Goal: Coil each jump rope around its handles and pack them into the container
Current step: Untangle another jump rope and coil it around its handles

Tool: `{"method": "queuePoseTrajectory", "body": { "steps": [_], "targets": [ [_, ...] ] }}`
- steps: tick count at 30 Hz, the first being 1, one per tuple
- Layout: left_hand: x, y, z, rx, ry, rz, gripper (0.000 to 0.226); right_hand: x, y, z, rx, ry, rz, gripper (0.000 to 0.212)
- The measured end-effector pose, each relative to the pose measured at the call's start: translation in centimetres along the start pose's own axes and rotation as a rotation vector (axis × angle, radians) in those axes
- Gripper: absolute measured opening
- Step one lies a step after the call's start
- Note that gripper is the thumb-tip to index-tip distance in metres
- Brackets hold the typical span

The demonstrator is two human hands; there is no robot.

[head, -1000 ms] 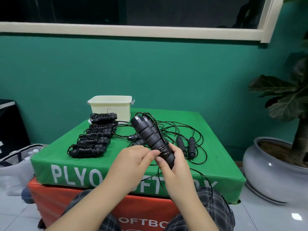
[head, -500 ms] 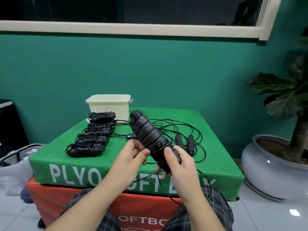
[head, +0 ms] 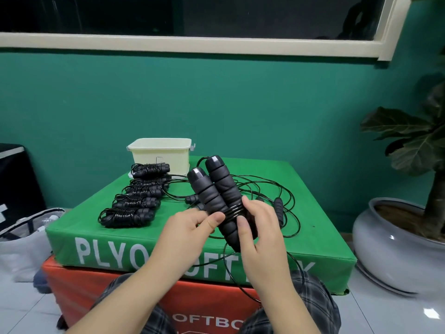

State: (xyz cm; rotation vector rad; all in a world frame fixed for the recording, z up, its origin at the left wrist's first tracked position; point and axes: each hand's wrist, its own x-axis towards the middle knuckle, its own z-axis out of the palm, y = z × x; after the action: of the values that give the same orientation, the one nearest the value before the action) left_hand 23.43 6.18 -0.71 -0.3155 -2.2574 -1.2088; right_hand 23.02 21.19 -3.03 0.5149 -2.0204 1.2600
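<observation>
My right hand (head: pixel 258 233) grips two black foam handles (head: pixel 216 189) held side by side, tips pointing up and away. A few turns of thin black cord (head: pixel 234 210) circle their middle. My left hand (head: pixel 190 231) pinches the cord at the handles' left side. The cord's loose end hangs down past the box front. Several coiled jump ropes (head: pixel 131 214) lie in a row on the green plyo box (head: pixel 101 247). A loose tangle of rope (head: pixel 279 206) lies behind my right hand. The cream container (head: pixel 160 153) stands at the box's back left.
The green box rests on an orange one (head: pixel 79 292). A grey pot (head: pixel 395 249) with a leafy plant stands on the floor at right. A white bag (head: pixel 21 242) and a black case (head: pixel 14 179) sit at left. A green wall is close behind.
The handles have turned so both show side by side, tips more upright. My left hand has brought the cord round to their left side, adding turns at the middle.
</observation>
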Motion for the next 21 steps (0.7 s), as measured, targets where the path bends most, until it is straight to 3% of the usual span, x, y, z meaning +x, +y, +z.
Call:
{"method": "queuePoseTrajectory", "body": {
  "steps": [3,7,10,15,21],
  "targets": [
    [0.1,0.1,0.0,0.002,-0.045,0.088,0.045,-0.1,-0.2,-0.1,0.017,-0.105,0.046,0.067],
    [-0.1,0.0,0.3,-0.046,-0.12,0.16,0.034,0.1,0.0,-0.2,-0.048,-0.084,0.101,0.088],
    [-0.2,0.3,0.3,-0.055,-0.203,0.137,0.025,0.5,-0.2,-1.0,-0.098,-0.123,0.142,0.079],
    [0.1,0.4,0.3,-0.242,-0.359,-0.097,0.015,0.6,-0.5,-1.5,-0.111,-0.136,0.184,0.071],
    [0.6,0.0,0.7,-0.172,-0.252,-0.174,0.015,0.3,-0.7,-0.9,0.171,-0.093,0.33,0.057]
  ]
}}
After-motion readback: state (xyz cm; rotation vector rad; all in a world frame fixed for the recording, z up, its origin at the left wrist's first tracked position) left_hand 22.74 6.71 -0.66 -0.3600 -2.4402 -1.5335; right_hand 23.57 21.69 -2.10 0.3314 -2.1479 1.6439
